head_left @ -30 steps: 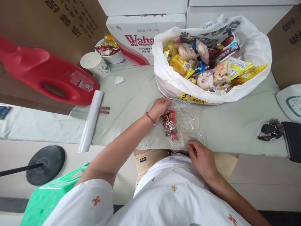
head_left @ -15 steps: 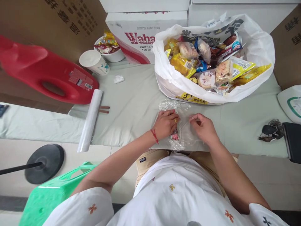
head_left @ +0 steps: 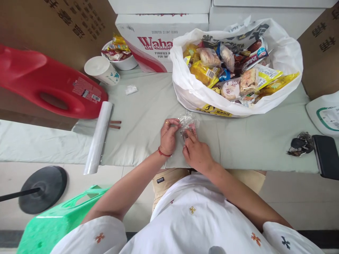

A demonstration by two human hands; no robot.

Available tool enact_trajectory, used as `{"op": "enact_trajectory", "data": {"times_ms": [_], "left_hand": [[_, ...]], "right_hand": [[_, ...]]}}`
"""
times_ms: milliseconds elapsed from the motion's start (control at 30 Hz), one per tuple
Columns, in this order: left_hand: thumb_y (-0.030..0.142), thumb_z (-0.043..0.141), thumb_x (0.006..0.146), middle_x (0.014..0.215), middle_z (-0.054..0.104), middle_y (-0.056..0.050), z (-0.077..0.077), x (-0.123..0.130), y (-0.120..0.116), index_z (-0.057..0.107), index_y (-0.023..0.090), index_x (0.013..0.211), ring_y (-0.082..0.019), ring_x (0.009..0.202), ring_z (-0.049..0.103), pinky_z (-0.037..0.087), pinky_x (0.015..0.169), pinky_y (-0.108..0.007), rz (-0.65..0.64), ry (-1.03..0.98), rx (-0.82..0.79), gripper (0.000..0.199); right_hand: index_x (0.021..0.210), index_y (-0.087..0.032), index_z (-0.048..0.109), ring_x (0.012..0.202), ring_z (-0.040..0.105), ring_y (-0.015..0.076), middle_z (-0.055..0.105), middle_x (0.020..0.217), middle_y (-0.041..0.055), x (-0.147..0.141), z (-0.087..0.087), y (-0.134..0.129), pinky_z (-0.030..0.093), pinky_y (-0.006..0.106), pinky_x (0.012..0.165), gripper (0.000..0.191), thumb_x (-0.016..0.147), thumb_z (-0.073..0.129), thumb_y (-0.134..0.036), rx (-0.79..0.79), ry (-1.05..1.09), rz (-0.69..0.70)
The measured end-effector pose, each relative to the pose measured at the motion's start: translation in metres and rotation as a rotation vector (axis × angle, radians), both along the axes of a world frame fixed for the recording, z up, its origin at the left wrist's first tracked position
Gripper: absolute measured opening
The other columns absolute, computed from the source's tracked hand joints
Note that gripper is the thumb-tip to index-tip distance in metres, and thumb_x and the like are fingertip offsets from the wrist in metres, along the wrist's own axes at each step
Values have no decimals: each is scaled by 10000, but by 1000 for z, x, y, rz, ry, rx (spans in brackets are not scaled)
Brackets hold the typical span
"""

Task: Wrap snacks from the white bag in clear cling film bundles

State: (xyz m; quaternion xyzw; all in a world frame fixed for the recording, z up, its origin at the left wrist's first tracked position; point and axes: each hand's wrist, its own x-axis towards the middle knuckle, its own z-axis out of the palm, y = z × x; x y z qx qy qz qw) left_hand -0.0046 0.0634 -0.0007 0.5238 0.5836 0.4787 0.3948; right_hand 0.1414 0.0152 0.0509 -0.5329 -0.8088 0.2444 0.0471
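A small red packet (head_left: 193,131) lies on the pale green cloth near its front edge, with crinkled clear film (head_left: 186,120) gathered about its upper end. My left hand (head_left: 168,137) is at the packet's left, fingers closed on the edge of the film. From the right, my right hand (head_left: 197,151) rests on the packet, its index finger extended across it and the other fingers curled. Behind both hands stands a white plastic bag (head_left: 182,95) full of wrapped snacks.
At the left are a roll of clear film (head_left: 98,137), two brown sticks (head_left: 115,124), a red jug (head_left: 90,91), a paper cup (head_left: 102,70) and crumpled tissue (head_left: 131,89). Keys (head_left: 300,144) and a black phone (head_left: 326,155) lie at the right.
My left hand has come off the top of the packet to its left side and pinches the film. My right hand has moved left onto the packet. The spread film is now bunched around it.
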Motion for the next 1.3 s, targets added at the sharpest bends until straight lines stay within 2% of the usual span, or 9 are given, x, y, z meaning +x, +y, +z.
{"op": "enact_trajectory", "data": {"times_ms": [133, 267, 500, 633, 800, 900, 1000, 1133, 1300], "left_hand": [[387, 763, 794, 1276, 601, -122, 13, 10, 16, 575, 197, 1239, -269, 1214, 577, 493, 1043, -423, -3, 377, 62, 519], [267, 656, 838, 954, 670, -70, 9, 18, 44, 643, 180, 966, -228, 931, 627, 507, 904, -386, -49, 459, -52, 156], [302, 725, 790, 791, 648, -31, -4, 10, 90, 604, 199, 770, -213, 812, 591, 468, 816, -343, 32, 538, -58, 160], [228, 648, 824, 744, 622, -6, -3, -4, 102, 604, 201, 797, -178, 737, 567, 466, 748, -305, 74, 370, -63, 59], [131, 564, 817, 867, 663, -26, 24, -25, 55, 632, 206, 845, -168, 808, 581, 489, 783, -312, 95, 364, 347, 105], [121, 535, 858, 898, 719, -33, 37, -23, 7, 685, 223, 898, -189, 884, 641, 526, 870, -371, -307, 396, 512, 186], [97, 492, 884, 1003, 767, -56, 28, -14, -23, 718, 235, 960, -207, 1005, 687, 547, 950, -415, -550, 412, 471, 276], [33, 451, 855, 1068, 770, -64, 6, -9, -33, 718, 230, 944, -206, 1120, 692, 548, 1027, -435, -579, 387, 405, 344], [69, 476, 819, 1128, 736, -74, 8, -18, -38, 664, 238, 1026, -230, 1176, 665, 536, 1057, -454, -639, 298, 398, 327]], "right_hand": [[1441, -125, 573, 1079, 736, 265, 326, 1703, 194, -8, 4, -4, 617, 367, 708, 470, 1022, 375, -206, 16, -204, 43], [1413, -149, 595, 921, 740, 217, 229, 1746, 159, -11, 0, -10, 607, 367, 677, 454, 1033, 348, -174, 65, -257, 54], [1317, -141, 661, 1096, 662, 294, 396, 1681, 134, 13, -28, -55, 577, 517, 952, 350, 1022, 472, -138, 242, -104, 218], [1286, -150, 677, 1269, 583, 296, 610, 1514, 103, 54, -28, -88, 559, 506, 1053, 300, 1025, 529, -139, 266, 182, 407], [1261, -200, 672, 1271, 580, 248, 711, 1337, 80, 109, -10, -95, 582, 400, 1023, 312, 992, 568, -81, 301, 474, 319], [1382, -256, 629, 1125, 624, 243, 681, 1351, 101, 123, -15, -76, 588, 414, 929, 502, 969, 493, -6, 467, 274, 220], [1353, -276, 656, 1017, 617, 223, 654, 1412, 88, 118, -25, -51, 564, 405, 885, 506, 967, 474, -4, 544, 121, 356], [1121, -237, 736, 916, 564, 213, 726, 1295, 61, 101, -27, -21, 509, 377, 811, 271, 996, 544, -93, 556, 229, 557], [1019, -218, 720, 835, 586, 199, 745, 916, 49, 75, -26, 12, 479, 328, 753, 167, 985, 562, -173, 194, 450, 287]]}}
